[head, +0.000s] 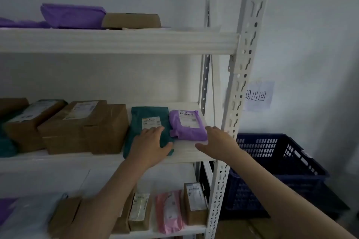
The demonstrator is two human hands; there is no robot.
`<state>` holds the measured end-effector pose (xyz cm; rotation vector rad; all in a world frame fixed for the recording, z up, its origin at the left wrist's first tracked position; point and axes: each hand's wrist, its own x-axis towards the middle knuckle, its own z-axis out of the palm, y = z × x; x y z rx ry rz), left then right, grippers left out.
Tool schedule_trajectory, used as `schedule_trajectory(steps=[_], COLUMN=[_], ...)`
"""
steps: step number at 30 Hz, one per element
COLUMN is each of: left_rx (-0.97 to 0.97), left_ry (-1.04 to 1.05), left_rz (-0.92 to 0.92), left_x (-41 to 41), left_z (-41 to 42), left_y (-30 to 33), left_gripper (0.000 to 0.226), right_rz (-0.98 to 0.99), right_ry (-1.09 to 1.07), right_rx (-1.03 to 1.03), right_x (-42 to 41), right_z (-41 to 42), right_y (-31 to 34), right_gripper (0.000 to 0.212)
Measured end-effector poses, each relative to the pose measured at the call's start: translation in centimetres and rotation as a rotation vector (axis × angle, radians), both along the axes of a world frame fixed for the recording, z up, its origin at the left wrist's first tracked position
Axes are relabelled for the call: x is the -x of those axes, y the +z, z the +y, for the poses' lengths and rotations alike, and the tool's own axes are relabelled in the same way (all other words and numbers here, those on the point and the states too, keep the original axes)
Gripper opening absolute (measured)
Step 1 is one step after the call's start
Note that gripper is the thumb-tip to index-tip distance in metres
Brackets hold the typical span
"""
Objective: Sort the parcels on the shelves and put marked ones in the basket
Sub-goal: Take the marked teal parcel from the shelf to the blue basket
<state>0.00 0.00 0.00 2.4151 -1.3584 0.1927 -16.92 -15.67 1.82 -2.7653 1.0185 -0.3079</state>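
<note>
Reaching onto the middle shelf (186, 153) with both hands. Left hand (150, 144) lies flat on the near end of the green mailer (149, 122), fingers straight, thumb splayed over its front corner; pressing, not gripping. Right hand (215, 140) hangs open, holding nothing, just beside the purple mailer (187, 125), fingertips near its right edge; contact cannot be confirmed.

Both mailers lie flat at the right end of the shelf, side by side, printed labels up. Whether either carries a mark: too blurred to read.

Handling estimate: poly bags, likely light, soft and slick. Green one looks thin and floppy, so best slid toward the shelf lip and pinched at the overhanging near edge. Purple one is puffier, with a folded flap at its near left corner; take it across the body, thumb on top.

Brown boxes (85, 126) sit further left. Blue basket (279, 163) stands on the floor beyond the shelf upright (235, 91), well apart from both hands.
</note>
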Motion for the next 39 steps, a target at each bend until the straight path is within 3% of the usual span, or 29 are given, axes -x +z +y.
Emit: schedule_trajectory(steps=[3, 6, 9, 12, 15, 17, 21, 25, 30, 35, 39], left_rx=[-0.05, -0.103, -0.171, -0.242, -0.226, -0.217, -0.214, -0.137, 0.023, 0.242, 0.414], left_ry=[0.009, -0.002, -0.016, -0.012, -0.017, -0.027, 0.017, 0.058, 0.096, 0.031, -0.087], left_rz=[-0.044, -0.002, 0.039, 0.118, 0.127, 0.116, 0.09, 0.059, -0.087, -0.209, -0.191], left_x=[-1.4, -2.6, -4.0, -4.8, -5.8, -5.9, -4.1, -2.0, 0.8, 2.0, 3.2], left_z=[-2.8, -5.7, -8.3, -10.1, -11.1, -11.3, -10.6, -8.7, -5.6, -3.1, -1.0], left_y=[-0.2, -0.1, -0.4, -0.6, -1.3, -1.7, -1.5, -1.9, -2.2, -2.4, -2.1], left_gripper=[0.064, 0.049, 0.068, 0.086, 0.103, 0.103, 0.078, 0.063, 0.067, 0.066, 0.067], right_rz=[0.037, 0.046, 0.053, 0.047, 0.06, 0.066, 0.001, -0.034, -0.248, -0.438, -0.525], right_ry=[-0.029, -0.061, -0.106, -0.163, -0.187, -0.16, -0.081, -0.012, 0.016, 0.027, 0.049], right_rx=[-0.038, -0.111, -0.137, -0.246, -0.271, -0.275, -0.427, -0.382, -0.344, -0.068, 0.113], right_x=[-1.9, -4.2, -6.0, -7.1, -7.6, -7.8, -7.7, -6.4, -3.3, 0.4, 2.8], right_z=[-1.5, -2.7, -3.9, -4.9, -5.6, -6.1, -6.2, -4.7, -2.4, 1.1, 3.5], right_y=[-0.2, -0.5, -0.7, -0.9, -1.0, -1.0, -1.3, -2.0, -3.1, -2.0, -1.1], right_gripper=[0.061, 0.083, 0.114, 0.126, 0.117, 0.097, 0.062, 0.046, 0.052, 0.058, 0.064])
